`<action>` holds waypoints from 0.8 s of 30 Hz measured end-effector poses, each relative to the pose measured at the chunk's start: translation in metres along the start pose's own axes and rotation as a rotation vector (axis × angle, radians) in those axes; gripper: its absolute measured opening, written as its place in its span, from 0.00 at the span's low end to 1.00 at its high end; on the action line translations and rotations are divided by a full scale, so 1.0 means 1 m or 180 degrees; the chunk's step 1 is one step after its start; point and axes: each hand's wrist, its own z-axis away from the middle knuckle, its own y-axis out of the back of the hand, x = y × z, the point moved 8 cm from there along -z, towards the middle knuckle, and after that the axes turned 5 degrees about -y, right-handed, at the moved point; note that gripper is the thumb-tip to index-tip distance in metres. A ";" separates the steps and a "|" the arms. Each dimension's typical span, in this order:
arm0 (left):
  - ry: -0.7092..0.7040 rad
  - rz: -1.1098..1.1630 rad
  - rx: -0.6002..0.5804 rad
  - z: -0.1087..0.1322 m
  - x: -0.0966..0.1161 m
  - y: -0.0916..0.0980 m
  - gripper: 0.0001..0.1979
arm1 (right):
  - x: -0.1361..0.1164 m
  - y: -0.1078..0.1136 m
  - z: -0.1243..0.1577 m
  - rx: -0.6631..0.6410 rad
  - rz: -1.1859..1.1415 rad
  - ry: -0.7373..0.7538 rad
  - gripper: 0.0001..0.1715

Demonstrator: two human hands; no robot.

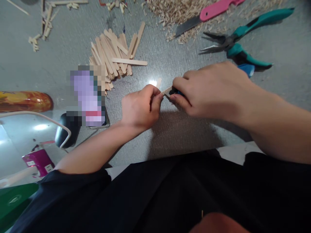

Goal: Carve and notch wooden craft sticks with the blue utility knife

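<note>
Near the middle of the table, my left hand is closed, its thumb and fingers pinching a wooden craft stick whose rounded end sticks up above the knuckles. A pale length of wood runs from that pinch toward my right hand. My right hand is wrapped round what looks like a blue-handled knife. Most of its handle is hidden in the palm; a thin dark tip shows close to the left thumb. A heap of craft sticks lies beyond my left hand.
Teal-handled pliers lie open beyond my right hand. A pink-handled saw rests on wood shavings. At left are a blurred-out phone, a black mouse-like object, a cable, an orange can-like cylinder and a purple plug adapter.
</note>
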 end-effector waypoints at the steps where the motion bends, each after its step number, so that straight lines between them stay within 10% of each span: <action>1: 0.0000 0.0031 -0.0005 0.000 0.000 0.000 0.15 | -0.001 0.000 0.000 -0.0019 0.0051 0.0007 0.33; 24: -0.0176 0.0124 0.0124 0.001 -0.003 0.001 0.11 | -0.012 -0.006 -0.004 -0.0154 0.0284 -0.0125 0.39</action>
